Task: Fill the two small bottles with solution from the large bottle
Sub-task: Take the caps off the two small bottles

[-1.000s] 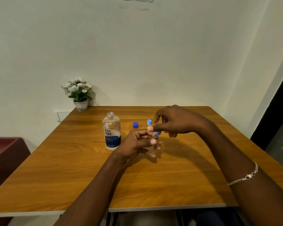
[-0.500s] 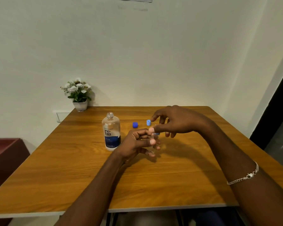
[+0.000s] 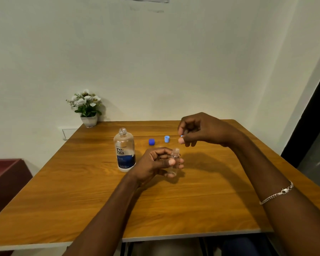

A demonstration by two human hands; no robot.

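Where table (image 3: 211, 209) bears large bottle (image 3: 125, 151) centre-left, bottle stands upright, uncapped, mouth up. L hand (image 3: 155, 163) grips small bottle (image 3: 174, 159) just right of it: long axis vertical, open neck up, fingers curled round body. R hand (image 3: 205, 131) pinches held cap (image 3: 181, 136), light blue, thumb to forefinger, above-right of neck, apart. Vs 0.5 s ago: cap now off neck, R hand raised rightward. Dark-blue cap (image 3: 151, 142) and spare cap (image 3: 166, 139) lie farther back.

Clear large bottle (image 3: 124, 150) with navy-and-white label, dark blue cap (image 3: 151, 141), light blue cap (image 3: 166, 139), orange-brown woodgrain table (image 3: 92, 196), white flowers (image 3: 85, 100)
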